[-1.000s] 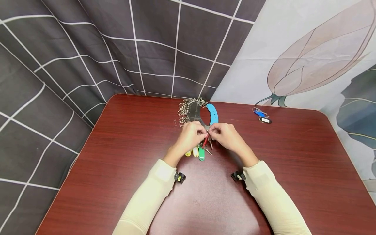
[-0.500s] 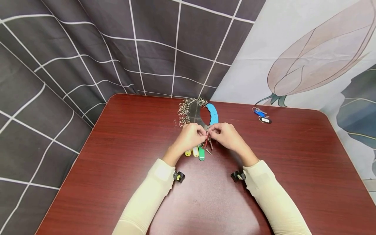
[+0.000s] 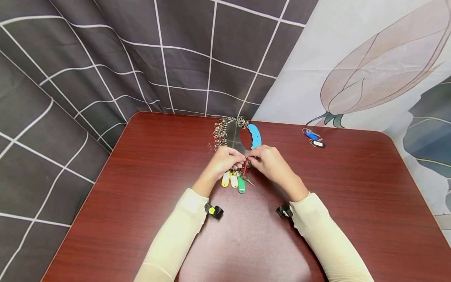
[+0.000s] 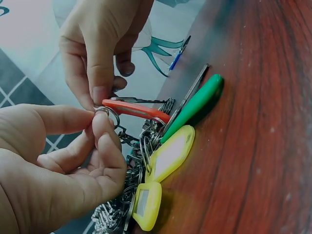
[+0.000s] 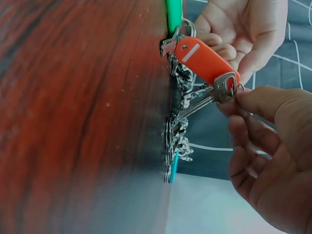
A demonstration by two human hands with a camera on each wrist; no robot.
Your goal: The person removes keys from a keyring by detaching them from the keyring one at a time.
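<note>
My left hand (image 3: 225, 159) and right hand (image 3: 269, 159) meet at the near end of a dark key-holder plate (image 3: 232, 135) with a blue handle (image 3: 255, 135). Between their fingertips they pinch a small metal key ring (image 4: 115, 117). A red key tag (image 5: 207, 61) and a silver key (image 5: 224, 87) hang from that ring. Below the hands, a green tag (image 3: 241, 185) and two yellow tags, one of them the larger yellow tag (image 4: 170, 153), lie at the plate's near end. The fingers partly hide the ring.
Several metal clips and rings (image 3: 220, 133) line the plate's left edge. Farther right on the red-brown table (image 3: 352, 196) lie a blue-tagged key (image 3: 311, 135) and a black tag (image 3: 318, 144). A dark checked curtain (image 3: 183, 70) stands behind the table.
Both hands have shifted slightly up and left, and their fingertips have come closer together. More of the yellow tags shows below the left hand. The plate stays in place.
</note>
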